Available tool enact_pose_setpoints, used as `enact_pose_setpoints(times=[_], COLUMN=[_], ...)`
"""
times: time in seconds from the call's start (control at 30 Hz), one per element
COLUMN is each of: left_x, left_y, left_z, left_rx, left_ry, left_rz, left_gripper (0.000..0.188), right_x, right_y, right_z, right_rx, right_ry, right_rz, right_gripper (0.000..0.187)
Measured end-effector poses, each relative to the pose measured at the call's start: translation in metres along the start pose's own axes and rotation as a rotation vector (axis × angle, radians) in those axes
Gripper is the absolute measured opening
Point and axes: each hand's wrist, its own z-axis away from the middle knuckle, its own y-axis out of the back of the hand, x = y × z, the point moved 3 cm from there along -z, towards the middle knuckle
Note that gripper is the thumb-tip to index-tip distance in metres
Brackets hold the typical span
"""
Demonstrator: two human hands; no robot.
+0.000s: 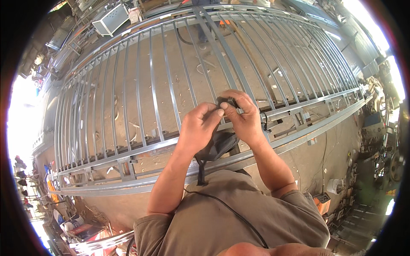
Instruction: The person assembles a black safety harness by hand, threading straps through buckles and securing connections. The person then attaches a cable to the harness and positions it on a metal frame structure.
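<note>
In front of my chest, my left hand (197, 124) and my right hand (243, 118) meet, thumbs close together and fingers curled. Both pinch a small dark strap-like piece (221, 101); its exact kind is hidden by the fingers. Below them hangs a limp black fabric pouch (222, 145), close to my body, with a black strap (201, 170) running down toward my shirt. Behind the hands lies a large metal frame (153, 147) of silvery square tubes with several parallel bars.
Across the frame stands another person (204, 32) in dark clothes. A grey metal box (111, 20) is at the far left. An orange machine (322, 203) sits on the floor to my right, near a white bucket (335, 186). A black cable (230, 208) crosses my shirt.
</note>
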Motion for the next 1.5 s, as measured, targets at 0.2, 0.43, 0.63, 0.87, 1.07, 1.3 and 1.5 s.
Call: enact_pose_setpoints(times=[0.2,0.43,0.63,0.87,1.07,1.3,1.5], left_x=[-0.007,-0.022,-0.018,-0.012,-0.002,0.004,0.017], left_y=[0.01,0.018,-0.005,0.001,0.013,0.015,0.0], left_z=[0.008,-0.007,-0.03,-0.037,-0.035,-0.058,-0.052], left_rx=[-0.107,-0.072,-0.085,-0.082,-0.092,-0.249,-0.463], left_ry=[0.036,0.071,0.054,0.014,-0.184,-0.037,-0.039], left_rz=[0.018,-0.084,0.133,0.035,-0.128,0.017,0.127], left_gripper=[0.014,0.02,0.024,0.011,0.012,0.023,0.024], right_x=[0.042,0.035,0.016,0.019,0.017,-0.001,-0.022], right_y=[0.021,0.006,-0.008,-0.01,-0.012,0.019,0.065], right_z=[-0.014,-0.007,-0.007,-0.011,-0.008,-0.05,-0.089], right_rx=[0.153,0.109,-0.05,0.008,-0.034,0.042,0.181], right_ry=[-0.513,-0.504,-0.357,-0.35,-0.307,-0.246,-0.145], right_rz=[-0.532,-0.605,-0.352,-0.266,-0.277,-0.165,-0.267], right_gripper=[0.023,0.027,0.025,0.025,0.024,0.022,0.016])
